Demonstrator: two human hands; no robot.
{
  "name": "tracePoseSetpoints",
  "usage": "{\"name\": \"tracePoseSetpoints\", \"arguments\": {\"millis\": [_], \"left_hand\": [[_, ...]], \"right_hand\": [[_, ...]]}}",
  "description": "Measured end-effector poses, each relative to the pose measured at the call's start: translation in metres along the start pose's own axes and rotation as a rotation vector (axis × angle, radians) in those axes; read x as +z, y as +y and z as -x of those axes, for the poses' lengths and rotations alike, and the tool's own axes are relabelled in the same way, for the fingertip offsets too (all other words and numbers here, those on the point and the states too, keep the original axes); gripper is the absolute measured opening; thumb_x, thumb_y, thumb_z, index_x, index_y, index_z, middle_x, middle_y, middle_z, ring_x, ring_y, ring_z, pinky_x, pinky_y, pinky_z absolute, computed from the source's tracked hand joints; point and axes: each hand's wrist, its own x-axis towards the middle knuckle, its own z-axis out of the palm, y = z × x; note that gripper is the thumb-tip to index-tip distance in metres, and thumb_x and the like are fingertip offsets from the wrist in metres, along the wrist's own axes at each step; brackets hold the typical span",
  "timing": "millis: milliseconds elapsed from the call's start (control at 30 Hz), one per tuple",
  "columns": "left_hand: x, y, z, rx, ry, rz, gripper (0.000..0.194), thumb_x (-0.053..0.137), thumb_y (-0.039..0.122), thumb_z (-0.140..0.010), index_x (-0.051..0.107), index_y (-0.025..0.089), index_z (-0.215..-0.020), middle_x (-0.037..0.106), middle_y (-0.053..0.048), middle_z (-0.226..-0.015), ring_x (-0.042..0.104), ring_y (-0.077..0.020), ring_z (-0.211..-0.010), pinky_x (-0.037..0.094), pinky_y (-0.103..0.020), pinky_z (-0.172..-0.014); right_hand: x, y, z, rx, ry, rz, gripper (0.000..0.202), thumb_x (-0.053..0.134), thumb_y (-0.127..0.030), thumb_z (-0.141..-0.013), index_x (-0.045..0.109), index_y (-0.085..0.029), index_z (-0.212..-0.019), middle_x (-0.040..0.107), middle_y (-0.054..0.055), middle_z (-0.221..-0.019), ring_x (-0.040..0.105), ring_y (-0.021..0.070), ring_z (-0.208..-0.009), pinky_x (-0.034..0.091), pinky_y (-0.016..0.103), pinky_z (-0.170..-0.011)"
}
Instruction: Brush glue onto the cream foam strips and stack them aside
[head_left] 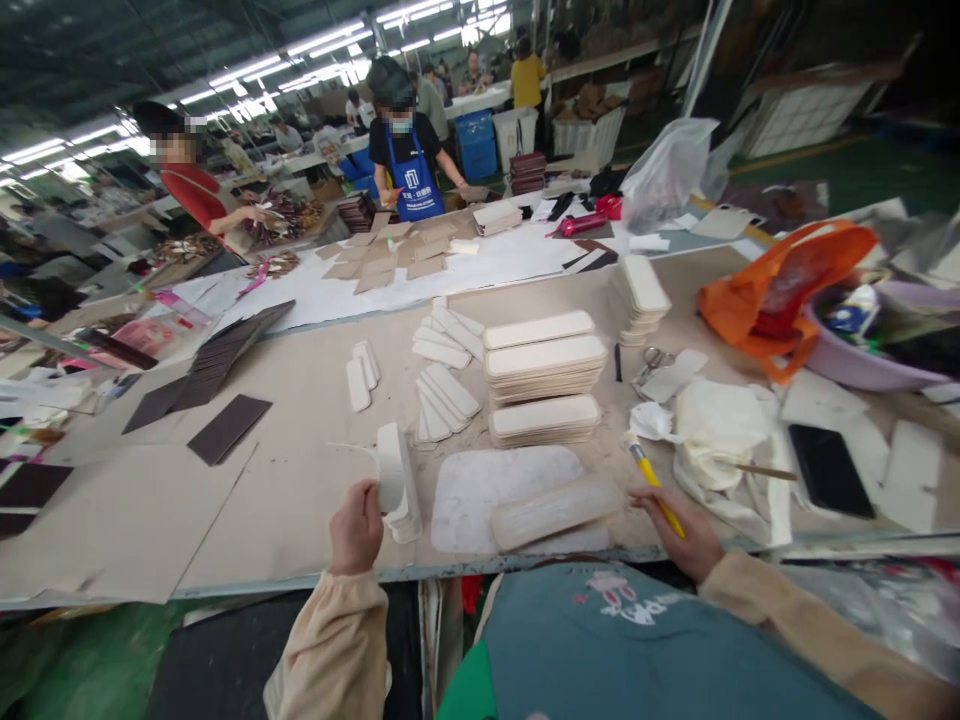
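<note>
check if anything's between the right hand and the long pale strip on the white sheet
Nothing visible. The right hand, holding a yellow tool, is beside the right end of the long pale strip on the white sheet. The crumpled white bundle lies beyond the hand, not between.

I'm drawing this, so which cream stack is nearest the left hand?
The cream stack just left of the whitish sheet: the left hand is right beside it; others lie farther off.

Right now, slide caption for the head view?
Left hand touching a stack of pale strips, right hand holding a yellow-handled tool, at a crowded worktable.
</note>
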Motion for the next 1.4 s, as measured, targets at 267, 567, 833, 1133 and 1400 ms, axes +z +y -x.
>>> {"name": "tracePoseSetpoints", "arguments": {"millis": [267,567,833,1133,1400], "left_hand": [[0.032,0.117,0.025,0.360,-0.512,0.405,0.027,0.036,0.037,-0.089,0.057,0.021,-0.084,0.062,-0.002,-0.076,0.056,-0.0130,-0.069,0.046,-0.023,-0.065],[0.089,0.146,0.047,0.306,-0.776,0.512,0.027,0.039,0.035,-0.087,0.059,0.019,-0.080,0.062,-0.002,-0.075,0.054,-0.0129,-0.070,0.044,-0.024,-0.069],[0.116,0.105,0.088,-0.350,-0.745,0.836,0.033,0.061,0.043,-0.073,0.059,0.016,-0.092,0.047,0.007,-0.053,0.041,-0.0070,-0.044,0.032,-0.020,-0.044],[0.125,0.078,0.117,-0.697,-0.728,1.193,0.057,0.081,0.031,-0.053,0.056,0.014,-0.101,0.059,0.003,-0.067,0.055,-0.0084,-0.056,0.043,-0.021,-0.055],[0.155,0.076,0.095,-0.593,-0.490,0.637,0.033,0.072,0.031,-0.062,0.058,0.019,-0.090,0.061,0.004,-0.063,0.056,-0.0110,-0.055,0.044,-0.023,-0.055]], "right_hand": [[0.017,-0.021,-0.026,0.226,0.063,-0.538,0.023,0.052,-0.044,-0.086,0.042,-0.024,-0.089,0.058,0.010,-0.122,0.061,0.0236,-0.104,0.049,0.044,-0.092],[0.014,-0.022,-0.018,0.433,0.011,-0.708,0.043,0.068,-0.042,-0.072,0.031,-0.025,-0.086,0.054,0.011,-0.124,0.066,0.0193,-0.083,0.055,0.041,-0.077],[0.007,-0.008,-0.003,0.501,0.065,-0.614,0.040,0.070,-0.039,-0.071,0.035,-0.025,-0.084,0.059,0.009,-0.116,0.064,0.0170,-0.069,0.056,0.038,-0.068],[0.025,0.000,-0.013,0.405,0.014,-0.375,0.039,0.069,-0.049,-0.069,0.042,-0.024,-0.081,0.062,0.011,-0.113,0.066,0.0226,-0.071,0.057,0.044,-0.068],[0.041,0.008,-0.029,0.380,0.065,-0.290,0.035,0.067,-0.047,-0.073,0.042,-0.023,-0.082,0.062,0.010,-0.112,0.066,0.0223,-0.076,0.057,0.042,-0.069]]}}
